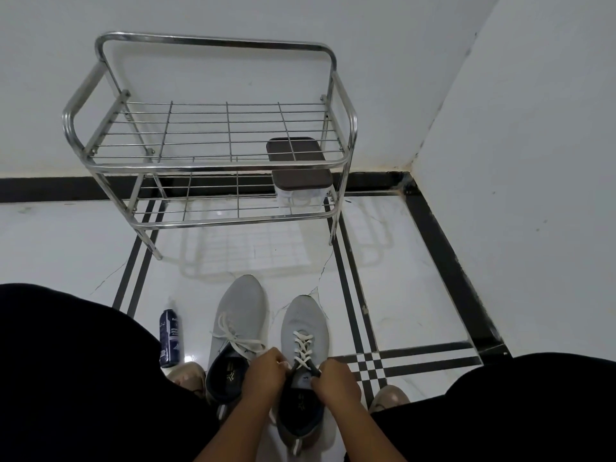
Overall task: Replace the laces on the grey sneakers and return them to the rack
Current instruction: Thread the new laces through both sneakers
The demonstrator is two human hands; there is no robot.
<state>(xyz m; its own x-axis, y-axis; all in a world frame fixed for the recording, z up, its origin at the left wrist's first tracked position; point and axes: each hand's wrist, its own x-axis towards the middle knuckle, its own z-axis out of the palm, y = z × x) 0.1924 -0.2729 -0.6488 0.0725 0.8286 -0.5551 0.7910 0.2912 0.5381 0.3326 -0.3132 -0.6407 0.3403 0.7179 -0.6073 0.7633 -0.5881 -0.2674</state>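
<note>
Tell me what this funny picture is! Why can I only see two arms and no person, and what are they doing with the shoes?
There is just one picture, taken by a camera worn on the person's head, so you look down as they do and see only their arms. The left hand and right hand each pinch an end of the white lace on the right grey sneaker. The left grey sneaker stands beside it, its lace looser. Both are on the white tiled floor. A dark blue spray can stands to the left. Behind is a shiny metal shoe rack; its lower shelf holds a clear box with a brown lid.
</note>
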